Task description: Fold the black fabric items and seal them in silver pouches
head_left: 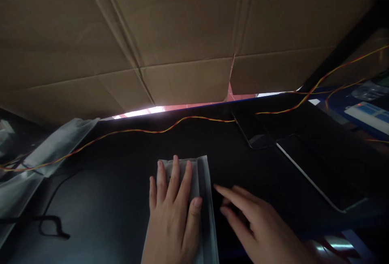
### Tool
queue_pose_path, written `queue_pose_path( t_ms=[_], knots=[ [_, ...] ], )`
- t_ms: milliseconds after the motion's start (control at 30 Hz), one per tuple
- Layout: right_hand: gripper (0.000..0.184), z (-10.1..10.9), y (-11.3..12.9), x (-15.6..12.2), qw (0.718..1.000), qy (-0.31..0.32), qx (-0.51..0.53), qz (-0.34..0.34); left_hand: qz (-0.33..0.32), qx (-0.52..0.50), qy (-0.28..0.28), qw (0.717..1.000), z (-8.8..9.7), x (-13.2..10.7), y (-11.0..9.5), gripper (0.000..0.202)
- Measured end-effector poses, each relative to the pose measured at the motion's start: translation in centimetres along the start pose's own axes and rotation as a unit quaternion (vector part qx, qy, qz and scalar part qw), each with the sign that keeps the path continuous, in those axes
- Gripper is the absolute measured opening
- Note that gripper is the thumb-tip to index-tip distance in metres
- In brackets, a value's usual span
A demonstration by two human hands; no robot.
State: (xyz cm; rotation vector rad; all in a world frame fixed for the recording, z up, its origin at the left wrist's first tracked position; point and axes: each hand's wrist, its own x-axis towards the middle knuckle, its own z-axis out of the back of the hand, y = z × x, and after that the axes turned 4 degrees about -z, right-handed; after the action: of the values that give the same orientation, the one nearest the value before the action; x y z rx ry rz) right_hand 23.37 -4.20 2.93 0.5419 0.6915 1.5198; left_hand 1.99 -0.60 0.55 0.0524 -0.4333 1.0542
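My left hand (173, 215) lies flat with spread fingers on a flat translucent plastic bag (209, 211). The bag looks pale grey, with a clear strip along its right edge; most of its face is hidden beneath my palm. Just right of that edge hovers my right hand (258, 219). Its index finger points toward the bag, the thumb is apart from it, the other fingers are partly curled, and nothing shows between them. Both hands are over a black tabletop (121, 199).
A black phone (253, 130) and a larger dark flat device (319, 170) lie to the right. Twisted red-yellow wire (182, 119) crosses the back. More plastic bags (57, 150) and a black cord (54, 219) are at left. Cardboard (182, 24) stands behind; a power strip (369, 116) sits far right.
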Motion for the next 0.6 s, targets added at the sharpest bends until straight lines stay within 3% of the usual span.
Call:
queue_pose_path(
  t_ms=[133, 267, 367, 467, 600],
  knots=[
    [0.081, -0.7, 1.9, 1.8, 0.994, -0.005, -0.044, 0.099, 0.017, -0.052, -0.003, 0.998, 0.3, -0.8, 0.1, 0.066],
    [0.057, -2.5, 3.6, 2.9, 0.986, -0.014, -0.087, 0.138, 0.020, -0.078, 0.004, 0.997, 0.8, -1.3, 0.5, 0.062],
    [0.041, -3.2, 4.6, 4.3, 0.986, 0.022, -0.079, 0.147, 0.022, -0.058, 0.017, 0.998, 1.1, -1.4, 1.5, 0.061],
    [0.030, -1.8, 5.0, 5.0, 0.985, 0.034, -0.057, 0.162, 0.046, -0.027, 0.041, 0.998, 1.5, -1.9, 4.4, 0.061],
    [0.039, 2.5, 3.5, 4.5, 0.989, -0.030, 0.006, 0.143, 0.093, 0.059, 0.087, 0.990, 2.5, -3.6, 12.5, 0.059]
  ],
)
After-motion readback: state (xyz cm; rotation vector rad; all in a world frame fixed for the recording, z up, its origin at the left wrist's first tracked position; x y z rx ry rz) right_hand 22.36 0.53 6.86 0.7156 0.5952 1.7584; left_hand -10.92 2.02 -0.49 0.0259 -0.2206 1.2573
